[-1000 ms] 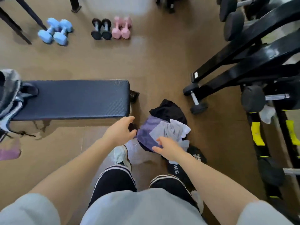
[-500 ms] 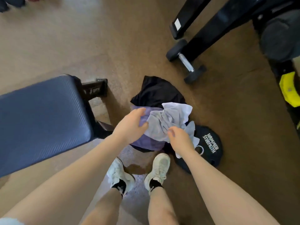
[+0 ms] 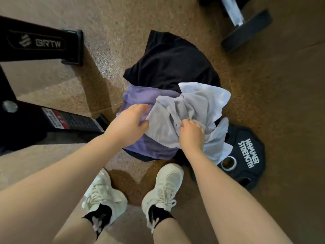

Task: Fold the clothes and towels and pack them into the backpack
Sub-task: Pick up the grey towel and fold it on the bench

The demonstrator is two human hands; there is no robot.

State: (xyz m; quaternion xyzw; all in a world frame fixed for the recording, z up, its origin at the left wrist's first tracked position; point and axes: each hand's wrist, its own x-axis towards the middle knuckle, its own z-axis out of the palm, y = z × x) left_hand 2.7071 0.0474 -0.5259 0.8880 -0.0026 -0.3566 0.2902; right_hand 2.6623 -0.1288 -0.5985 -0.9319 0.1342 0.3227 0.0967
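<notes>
- A heap of clothes lies on the brown floor [image 3: 263, 85] just ahead of the person's white sneakers [image 3: 163, 187]: a black garment [image 3: 172, 62] at the far side, a purple garment [image 3: 140, 97] at the left, and a crumpled grey towel [image 3: 186, 110] on top.
- The right hand [image 3: 191, 136] sits on the near middle of the grey towel, fingers [image 3: 189, 123] curled down into its folds and gripping a bunch of the cloth; the towel's creases gather toward that grip.
- The left hand [image 3: 128, 124] is at the towel's left edge, over the purple garment. Its fingers [image 3: 140, 108] are bent and its thumb meets the grey edge; I cannot tell whether they have pinched the cloth or only touch it.
- The towel spreads away from both hands to the right, and its pale far corner lies over the black garment.
- The towel's right lower edge hangs over a black weight plate [image 3: 246, 155] marked "HAMMER STRENGTH", which lies flat on the floor beside the heap.
- At the left stands a black bench frame [image 3: 40, 44] labelled "BRTW"; a dumbbell [image 3: 246, 29] lies at the upper right, well apart from the clothes.
- No backpack is in view.
</notes>
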